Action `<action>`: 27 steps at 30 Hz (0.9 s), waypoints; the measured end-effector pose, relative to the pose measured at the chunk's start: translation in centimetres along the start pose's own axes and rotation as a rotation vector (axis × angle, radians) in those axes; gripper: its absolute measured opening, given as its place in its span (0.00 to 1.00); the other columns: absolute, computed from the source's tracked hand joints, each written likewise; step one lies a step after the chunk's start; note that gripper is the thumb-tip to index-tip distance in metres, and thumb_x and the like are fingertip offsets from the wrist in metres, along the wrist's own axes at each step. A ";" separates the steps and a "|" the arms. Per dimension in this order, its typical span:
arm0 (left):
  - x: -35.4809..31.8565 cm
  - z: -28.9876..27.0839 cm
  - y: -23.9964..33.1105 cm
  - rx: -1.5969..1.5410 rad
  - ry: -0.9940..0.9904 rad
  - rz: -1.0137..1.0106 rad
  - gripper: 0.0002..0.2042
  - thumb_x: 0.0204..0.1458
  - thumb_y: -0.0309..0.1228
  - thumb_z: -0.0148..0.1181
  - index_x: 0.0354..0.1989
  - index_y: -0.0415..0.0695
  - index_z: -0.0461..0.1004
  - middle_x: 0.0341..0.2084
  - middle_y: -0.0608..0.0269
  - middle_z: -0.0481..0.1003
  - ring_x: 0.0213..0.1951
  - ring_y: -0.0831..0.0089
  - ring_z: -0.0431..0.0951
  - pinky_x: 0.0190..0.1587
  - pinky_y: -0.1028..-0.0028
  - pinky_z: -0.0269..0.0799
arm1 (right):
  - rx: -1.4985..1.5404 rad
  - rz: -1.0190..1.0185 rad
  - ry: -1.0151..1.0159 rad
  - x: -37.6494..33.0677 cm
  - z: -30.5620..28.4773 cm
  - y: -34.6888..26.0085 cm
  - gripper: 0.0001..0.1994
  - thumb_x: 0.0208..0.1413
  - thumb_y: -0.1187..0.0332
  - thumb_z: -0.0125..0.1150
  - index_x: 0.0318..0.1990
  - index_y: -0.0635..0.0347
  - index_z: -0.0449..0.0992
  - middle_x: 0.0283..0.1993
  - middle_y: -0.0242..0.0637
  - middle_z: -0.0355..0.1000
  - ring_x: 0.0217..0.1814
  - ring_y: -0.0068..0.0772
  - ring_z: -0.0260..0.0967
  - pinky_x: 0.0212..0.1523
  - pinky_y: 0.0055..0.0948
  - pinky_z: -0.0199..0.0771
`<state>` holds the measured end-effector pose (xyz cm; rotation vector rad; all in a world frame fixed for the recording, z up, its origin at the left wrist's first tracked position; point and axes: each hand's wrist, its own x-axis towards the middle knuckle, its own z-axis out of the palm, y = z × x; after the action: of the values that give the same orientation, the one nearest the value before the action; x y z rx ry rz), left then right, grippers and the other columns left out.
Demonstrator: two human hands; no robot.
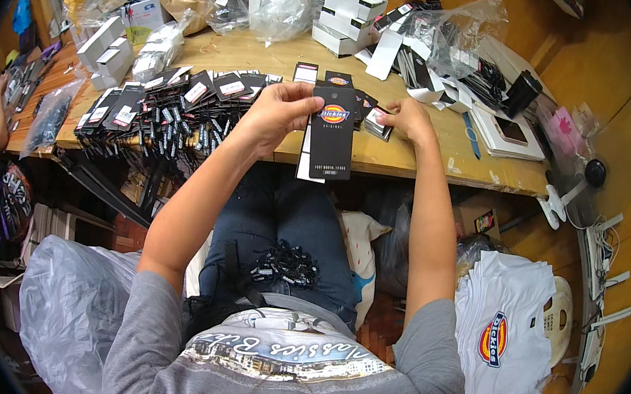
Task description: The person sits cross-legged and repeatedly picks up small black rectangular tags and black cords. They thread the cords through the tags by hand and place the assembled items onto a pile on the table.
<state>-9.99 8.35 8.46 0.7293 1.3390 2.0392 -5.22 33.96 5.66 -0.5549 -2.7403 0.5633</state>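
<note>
The room is evenly and warmly lit from above, bright enough that the wooden worktop (412, 157) glows yellow-orange. Glare sits on the clear plastic bags (278, 5) at the far edge, and the white shirts (505, 332) at lower right look slightly washed out. Under the worktop it is dim and shadowed. The fisheye bends the worktop's edge into a curve, and a black vignette closes all 4 corners. Detail softens toward the rim; the centre is sharp.

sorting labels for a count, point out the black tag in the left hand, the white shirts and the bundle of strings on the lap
black hang tag (331, 141), head view, lower face of the card
white shirts (505, 332), head view, top shirt's front
string bundle (285, 265), head view, middle of the heap
</note>
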 end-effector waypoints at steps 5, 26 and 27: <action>-1.2 -0.6 -0.7 -0.080 0.005 -0.056 0.08 0.45 0.24 0.51 0.34 0.35 0.67 0.29 0.62 0.71 0.30 0.78 0.71 0.34 0.80 0.69 | 0.074 0.019 0.090 -0.2 0.1 -0.6 0.15 0.28 0.65 0.67 0.27 0.63 0.74 0.26 0.44 0.71 0.29 0.38 0.69 0.32 0.30 0.65; -10.8 -3.4 -6.4 0.126 0.347 0.155 0.06 0.47 0.23 0.49 0.34 0.38 0.64 0.26 0.64 0.70 0.28 0.83 0.69 0.31 0.83 0.65 | 1.042 -0.115 0.113 -15.6 8.5 -9.0 0.03 0.39 0.77 0.58 0.21 0.66 0.70 0.19 0.31 0.65 0.18 0.15 0.58 0.20 0.14 0.58; -11.4 -4.5 -5.6 0.131 0.370 0.099 0.07 0.47 0.24 0.50 0.34 0.38 0.64 0.26 0.64 0.71 0.26 0.82 0.70 0.30 0.83 0.66 | 0.917 -0.186 0.090 -16.0 10.2 -7.9 0.04 0.42 0.72 0.56 0.22 0.64 0.71 0.20 0.33 0.66 0.21 0.25 0.62 0.25 0.22 0.63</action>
<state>-4.50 -0.89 0.24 0.4945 1.6841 2.2600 2.91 17.28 -3.15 -0.0834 -2.0789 1.5420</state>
